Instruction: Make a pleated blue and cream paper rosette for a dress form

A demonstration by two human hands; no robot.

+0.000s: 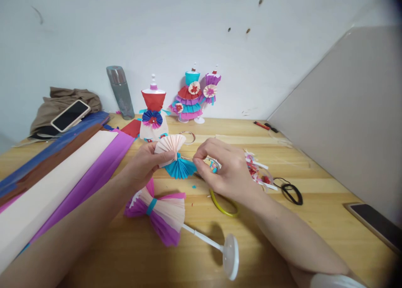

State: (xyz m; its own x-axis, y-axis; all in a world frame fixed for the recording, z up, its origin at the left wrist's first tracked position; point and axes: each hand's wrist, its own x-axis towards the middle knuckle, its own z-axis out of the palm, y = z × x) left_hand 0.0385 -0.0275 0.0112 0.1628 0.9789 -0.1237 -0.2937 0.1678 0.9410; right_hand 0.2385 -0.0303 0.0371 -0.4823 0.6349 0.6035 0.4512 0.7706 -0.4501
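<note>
A pleated paper fan piece, cream on top [171, 146] and turquoise below [180, 167], is pinched in my left hand [150, 158]. From its gathered middle a thin strand runs to my right hand [224, 166], whose thumb and forefinger are closed on the strand's end. Below them a small dress form lies on its side, wearing a purple and cream crepe-paper dress [169, 210] with a turquoise waistband [151, 206]. Its white stand [230, 256] points to the front right. Under my right hand shows a yellow loop handle [226, 208], the rest partly hidden.
Upright dress forms in paper dresses [153, 107] [190, 97] stand by the wall, near a bottle [121, 93]. Crepe-paper strips [63, 183], cloth [67, 103] and a phone [71, 115] lie left. Paper scraps [257, 170], a black band [292, 193] and another phone [377, 223] lie right.
</note>
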